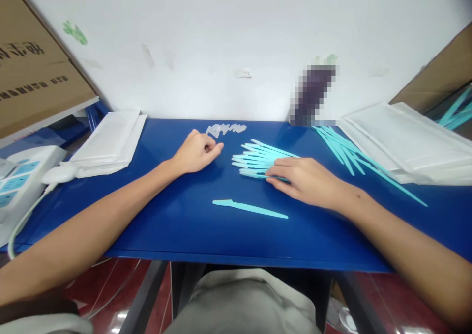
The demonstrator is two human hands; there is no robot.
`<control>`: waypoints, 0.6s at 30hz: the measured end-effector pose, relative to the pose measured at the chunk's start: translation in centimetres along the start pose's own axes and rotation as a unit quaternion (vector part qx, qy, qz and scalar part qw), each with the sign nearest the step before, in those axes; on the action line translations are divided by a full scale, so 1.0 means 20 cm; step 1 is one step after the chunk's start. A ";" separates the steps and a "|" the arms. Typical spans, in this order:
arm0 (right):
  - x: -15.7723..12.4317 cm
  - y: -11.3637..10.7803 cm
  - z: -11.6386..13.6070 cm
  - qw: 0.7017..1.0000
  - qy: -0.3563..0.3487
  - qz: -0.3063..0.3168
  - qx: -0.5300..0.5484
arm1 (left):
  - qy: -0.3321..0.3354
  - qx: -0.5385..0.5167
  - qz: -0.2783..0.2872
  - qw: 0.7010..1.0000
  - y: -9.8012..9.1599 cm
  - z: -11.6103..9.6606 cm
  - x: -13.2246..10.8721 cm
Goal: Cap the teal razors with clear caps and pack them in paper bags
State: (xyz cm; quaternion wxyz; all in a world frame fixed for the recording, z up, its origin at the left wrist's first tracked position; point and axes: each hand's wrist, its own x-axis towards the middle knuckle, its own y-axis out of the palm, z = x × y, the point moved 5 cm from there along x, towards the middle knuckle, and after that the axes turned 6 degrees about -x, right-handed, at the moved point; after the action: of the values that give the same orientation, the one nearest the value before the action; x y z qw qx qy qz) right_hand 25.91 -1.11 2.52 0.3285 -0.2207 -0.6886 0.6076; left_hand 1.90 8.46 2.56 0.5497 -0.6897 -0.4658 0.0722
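Several slim turquoise eyebrow razors [254, 156] lie fanned in a pile on the blue table, heads pointing left. My right hand [300, 179] rests at the pile's right end, its thumb and fingers closed on the handle of a razor at the near edge. A single eyebrow razor [254, 209] lies apart, nearer the table's front edge. Left of the pile, my left hand [197, 151] is curled closed; whether anything is inside it is hidden. Just behind that hand sits a small heap of clear, whitish pieces [230, 128], probably blade covers.
More turquoise razors [342, 150] lie at the right, beside white packets [413, 142]. White packets [110, 140] also lie at the left, near a power strip [31, 177] with a cable. A cardboard box [37, 54] stands far left. A white wall [206, 44] backs the table [177, 226].
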 end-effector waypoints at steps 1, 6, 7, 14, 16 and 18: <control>0.00 0.00 0.00 1.000 0.000 0.001 0.000 | -0.029 -0.006 -0.005 1.000 -0.01 0.05 0.01; 0.01 -0.03 0.04 0.999 -0.003 -0.036 -0.025 | -0.037 0.019 0.014 0.999 0.00 0.14 0.01; 0.01 -0.03 0.07 0.999 -0.012 -0.036 -0.018 | -0.023 0.038 0.034 0.998 0.01 0.14 0.00; 0.00 -0.02 0.28 0.992 -0.090 0.034 0.078 | -0.043 0.160 0.187 0.968 0.09 0.12 0.10; 0.00 -0.02 0.29 0.991 -0.097 0.051 0.083 | -0.053 0.204 0.234 0.949 0.12 0.11 0.19; -0.01 -0.03 0.29 0.988 -0.090 0.077 0.102 | -0.053 0.231 0.265 0.935 0.14 0.07 0.27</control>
State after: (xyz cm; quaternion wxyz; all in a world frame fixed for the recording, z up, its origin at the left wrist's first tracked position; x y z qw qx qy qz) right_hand 21.93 -5.29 2.74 0.2381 -0.1824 -0.6309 0.7156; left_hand 5.67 13.55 1.86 0.6297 -0.6370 -0.2651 0.3570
